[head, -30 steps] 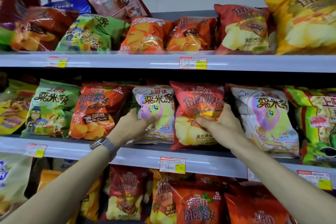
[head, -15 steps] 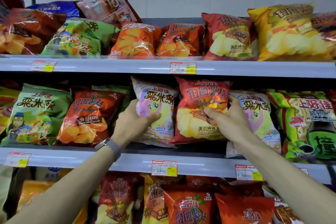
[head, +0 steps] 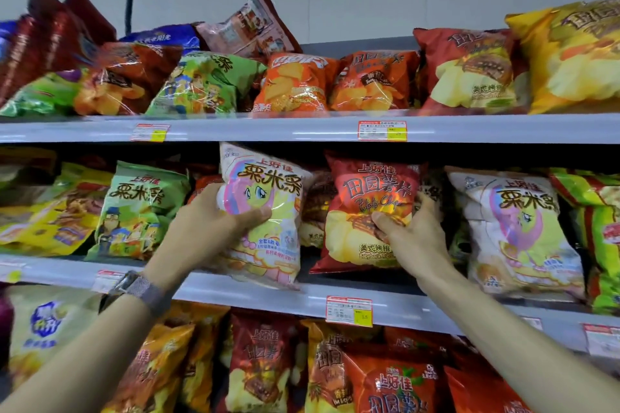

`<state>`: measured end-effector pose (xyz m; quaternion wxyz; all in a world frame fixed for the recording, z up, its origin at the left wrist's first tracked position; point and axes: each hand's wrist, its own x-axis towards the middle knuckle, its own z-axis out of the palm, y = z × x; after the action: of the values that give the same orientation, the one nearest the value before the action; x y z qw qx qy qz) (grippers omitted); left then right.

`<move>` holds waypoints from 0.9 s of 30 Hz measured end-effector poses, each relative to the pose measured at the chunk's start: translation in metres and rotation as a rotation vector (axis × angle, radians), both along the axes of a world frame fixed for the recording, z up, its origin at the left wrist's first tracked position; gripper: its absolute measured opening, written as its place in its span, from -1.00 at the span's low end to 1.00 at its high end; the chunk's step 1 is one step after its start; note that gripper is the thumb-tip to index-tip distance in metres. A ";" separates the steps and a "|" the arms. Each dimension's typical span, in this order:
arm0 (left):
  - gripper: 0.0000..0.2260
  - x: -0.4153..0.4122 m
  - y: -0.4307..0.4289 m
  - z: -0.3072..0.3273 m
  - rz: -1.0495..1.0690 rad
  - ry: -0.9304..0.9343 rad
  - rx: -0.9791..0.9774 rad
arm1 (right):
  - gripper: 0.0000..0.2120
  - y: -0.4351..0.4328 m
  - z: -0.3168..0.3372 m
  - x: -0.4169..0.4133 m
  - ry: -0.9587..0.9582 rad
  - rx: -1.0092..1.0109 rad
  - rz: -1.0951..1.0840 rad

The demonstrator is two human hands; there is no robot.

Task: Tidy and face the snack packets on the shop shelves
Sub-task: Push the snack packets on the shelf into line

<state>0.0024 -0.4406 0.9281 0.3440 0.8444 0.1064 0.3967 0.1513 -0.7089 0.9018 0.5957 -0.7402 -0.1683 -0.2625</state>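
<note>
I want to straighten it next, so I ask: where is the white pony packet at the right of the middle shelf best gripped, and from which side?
The white pony packet is puffed, too full to pinch centrally, and its right edge crowds the green packet. So probably grip its left edge at mid-height, coming from the front left, thumb on the face and fingers behind.
</note>
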 end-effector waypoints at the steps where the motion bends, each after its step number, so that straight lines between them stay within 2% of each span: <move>1: -0.57 -0.006 0.006 -0.005 0.017 0.000 -0.013 | -0.26 0.010 0.000 0.001 0.003 -0.002 0.000; 8: -0.50 -0.042 0.029 -0.026 0.098 -0.029 -0.094 | -0.17 0.072 -0.004 -0.003 0.056 -0.001 0.029; 12: -0.57 -0.055 0.032 -0.032 0.098 -0.079 -0.172 | -0.16 0.096 -0.011 -0.006 0.071 -0.114 0.032; 15: -0.55 -0.060 0.028 -0.037 0.085 -0.092 -0.126 | -0.16 0.100 -0.017 -0.004 0.108 -0.195 0.031; 18: -0.63 -0.062 0.018 -0.037 0.062 -0.133 -0.119 | -0.08 0.095 -0.020 -0.001 0.131 -0.232 0.034; 20: -0.59 -0.060 0.011 -0.037 0.025 -0.142 -0.118 | -0.06 0.089 -0.019 -0.002 0.134 -0.249 0.060; 24: -0.51 -0.050 -0.006 -0.037 -0.038 -0.159 -0.132 | -0.11 0.075 -0.020 -0.010 0.152 -0.295 0.127; 27: -0.50 -0.040 -0.025 -0.036 -0.088 -0.147 -0.148 | -0.34 0.057 -0.012 -0.016 0.162 -0.252 0.171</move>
<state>-0.0377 -0.4653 0.8918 0.4295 0.7890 0.0727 0.4333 0.1353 -0.6522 0.8901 0.5302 -0.8106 -0.2138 -0.1272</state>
